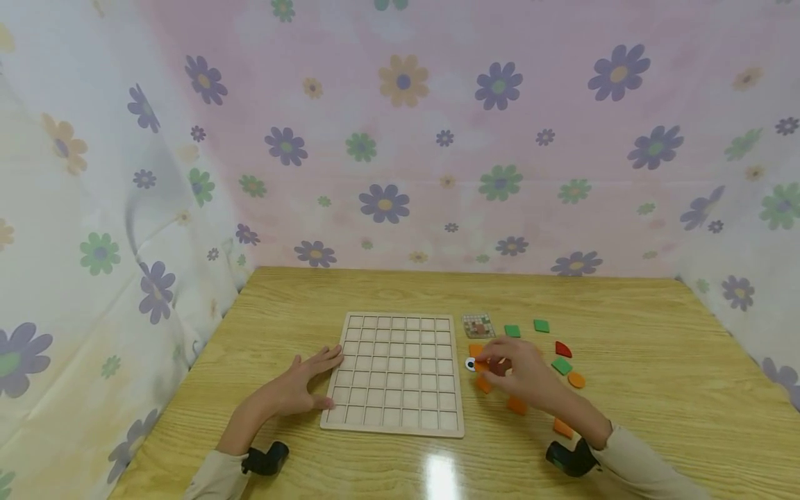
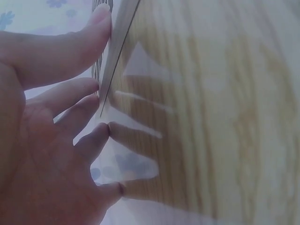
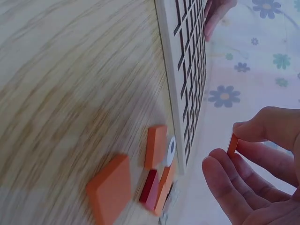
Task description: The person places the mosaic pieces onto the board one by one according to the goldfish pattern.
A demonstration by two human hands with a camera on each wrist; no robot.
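Note:
A square wooden grid board [image 1: 392, 378] lies flat on the table. My left hand [image 1: 290, 390] rests against its left edge, fingers spread and fairly straight; in the left wrist view the thumb [image 2: 89, 37] touches the board's side. Just right of the board, above loose pieces, my right hand [image 1: 525, 371] pinches a small orange tile [image 3: 232, 144] between thumb and fingers, seen edge-on in the right wrist view. Under or beside that hand lie a white eye piece [image 1: 470, 364], a red piece [image 3: 149, 190] and several orange pieces [image 3: 110, 187]. The hand partly hides this group.
A small pattern card [image 1: 478, 326] lies at the board's upper right. Farther right are green tiles [image 1: 562, 366], a red quarter-round piece [image 1: 563, 348] and an orange disc [image 1: 576, 380]. Flowered cloth [image 1: 437, 167] hangs behind the table and along both sides.

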